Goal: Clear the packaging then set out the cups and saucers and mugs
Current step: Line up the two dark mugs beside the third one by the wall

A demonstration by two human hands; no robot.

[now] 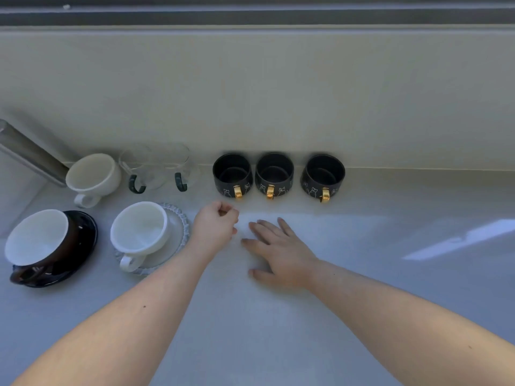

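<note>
1. Lower left of the frame: a dark cup (39,240) with a white inside sits on a black saucer (83,246).
2. Just right of it, a white cup (139,229) rests on a clear glass saucer (178,229); behind them stand a cream cup (93,176) and two glass mugs (156,168).
3. At centre, the left hand (214,227) is curled loosely closed, holding nothing visible.
4. Beside it, the right hand (276,252) lies flat on the pale counter (390,274), fingers spread, empty.
5. Along the back wall at upper centre, three black mugs (274,174) with gold handles stand in a row, the rightmost slightly apart.
</note>
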